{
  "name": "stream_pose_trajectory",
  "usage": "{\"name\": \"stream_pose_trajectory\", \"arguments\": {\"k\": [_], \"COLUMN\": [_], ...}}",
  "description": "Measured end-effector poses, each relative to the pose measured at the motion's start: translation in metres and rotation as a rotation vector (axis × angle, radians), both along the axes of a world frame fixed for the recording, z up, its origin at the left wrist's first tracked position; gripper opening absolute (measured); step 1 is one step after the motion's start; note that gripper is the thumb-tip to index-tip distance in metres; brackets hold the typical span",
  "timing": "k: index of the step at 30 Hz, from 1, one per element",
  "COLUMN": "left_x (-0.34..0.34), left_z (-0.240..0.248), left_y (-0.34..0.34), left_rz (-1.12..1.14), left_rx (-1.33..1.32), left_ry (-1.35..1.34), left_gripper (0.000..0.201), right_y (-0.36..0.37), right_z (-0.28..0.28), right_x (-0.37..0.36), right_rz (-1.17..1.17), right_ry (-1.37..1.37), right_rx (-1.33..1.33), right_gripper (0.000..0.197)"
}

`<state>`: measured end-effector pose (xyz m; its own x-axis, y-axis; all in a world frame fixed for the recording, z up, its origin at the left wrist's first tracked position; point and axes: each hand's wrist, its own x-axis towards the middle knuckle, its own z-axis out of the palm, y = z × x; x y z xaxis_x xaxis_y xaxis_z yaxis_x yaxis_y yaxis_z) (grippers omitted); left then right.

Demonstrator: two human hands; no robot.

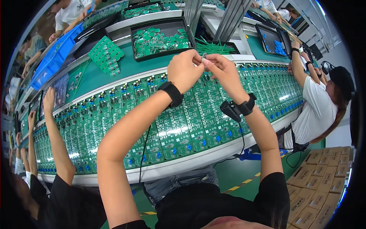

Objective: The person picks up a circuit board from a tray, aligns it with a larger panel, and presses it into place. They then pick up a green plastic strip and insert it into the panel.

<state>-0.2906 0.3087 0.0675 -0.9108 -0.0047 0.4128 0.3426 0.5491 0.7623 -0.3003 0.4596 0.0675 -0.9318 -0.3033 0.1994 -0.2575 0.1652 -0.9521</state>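
Black-sleeved forearms rise from the near edge, both hands lifted over the conveyor belt (114, 70), a long green-surfaced line curving across the view. Rows of green circuit boards (179, 122) cover the belt's near lane edge to edge, under the raised hands. Beyond the belt's far lane sits a black tray (162, 38) piled with small loose green boards; beside it lies a bundle of green strips (215, 47), and a flat green panel (106, 55) leans on the far lane left of the tray. Cardboard boxes (320, 187) stack below the belt's right end. Other workers reach onto the belt from both ends.

Left hand (185, 70), black wristband, is pinched closed on one end of a small part (204, 58), grey-white, too small to identify. Right hand (223, 70), wristband with a clipped cord, pinches the other end; fingertips of both meet on it, above the boards, not touching them.

Progress, judged: boards below already carry many fitted components, but this part is held clear of any board, so its placing is not yet done.
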Motion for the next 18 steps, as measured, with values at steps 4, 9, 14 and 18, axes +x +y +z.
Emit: {"name": "stream_pose_trajectory", "arguments": {"k": [4,9,14,18], "left_x": [0.004,-0.006,-0.006,-0.006], "left_z": [-0.001,-0.017,-0.024,-0.011], "left_y": [0.017,0.023,0.03,0.032], "left_rz": [-0.059,-0.143,-0.28,-0.342], "left_rx": [0.041,0.145,0.221,0.051], "left_ry": [-0.026,-0.035,-0.116,-0.071], "left_gripper": [0.014,0.014,0.015,0.015], "right_y": [0.004,0.013,0.029,0.05], "right_z": [-0.012,-0.014,-0.023,-0.038], "right_x": [-0.001,0.007,0.006,-0.017], "right_rz": [-0.043,-0.145,-0.108,-0.12], "right_ry": [0.077,0.498,0.638,0.328], "right_rx": [-0.035,0.251,0.281,0.039], "right_gripper": [0.029,0.028,0.023,0.022]}}
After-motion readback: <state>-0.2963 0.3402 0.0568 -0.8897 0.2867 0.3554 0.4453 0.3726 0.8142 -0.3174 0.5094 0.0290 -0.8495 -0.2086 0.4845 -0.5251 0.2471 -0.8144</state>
